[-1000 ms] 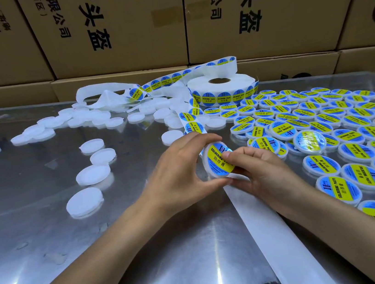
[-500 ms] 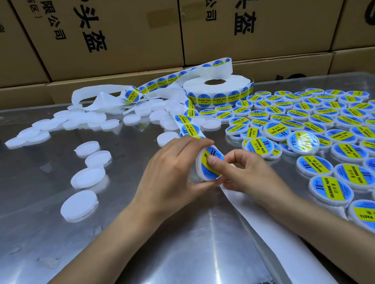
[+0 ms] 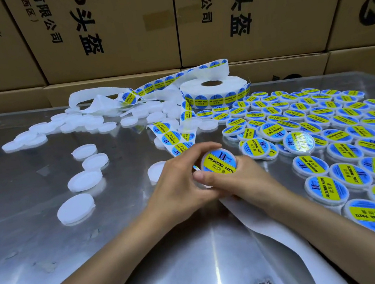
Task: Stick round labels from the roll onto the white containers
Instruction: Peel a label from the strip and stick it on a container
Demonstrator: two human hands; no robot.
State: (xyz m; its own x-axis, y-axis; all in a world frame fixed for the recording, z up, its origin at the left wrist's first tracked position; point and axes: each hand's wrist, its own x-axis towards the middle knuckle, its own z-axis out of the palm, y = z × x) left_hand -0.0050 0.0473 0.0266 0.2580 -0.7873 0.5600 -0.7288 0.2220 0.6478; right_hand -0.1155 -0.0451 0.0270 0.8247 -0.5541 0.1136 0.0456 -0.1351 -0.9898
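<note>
Both hands hold one white round container (image 3: pixel 219 163) tilted up toward me, its blue-and-yellow "soldering paste" label facing the camera. My left hand (image 3: pixel 179 186) wraps its left side, fingers over the top. My right hand (image 3: pixel 237 180) grips from the right, thumb pressed on the label's lower edge. The label roll (image 3: pixel 214 90) lies flat at the back, its strip of labels (image 3: pixel 171 137) running down to my hands. Plain white containers (image 3: pixel 75 208) lie scattered at the left. Labelled containers (image 3: pixel 318 123) cover the right.
Shiny metal table (image 3: pixel 40 246) underneath everything. Empty white backing paper (image 3: pixel 260 223) trails from under my hands toward the front edge, and more is crumpled at the back (image 3: pixel 94 104). Stacked cardboard boxes (image 3: pixel 103 33) wall off the far side.
The container has been turned in my hands so its label now faces me squarely. My right thumb moved onto the label's lower edge. The camera has moved closer.
</note>
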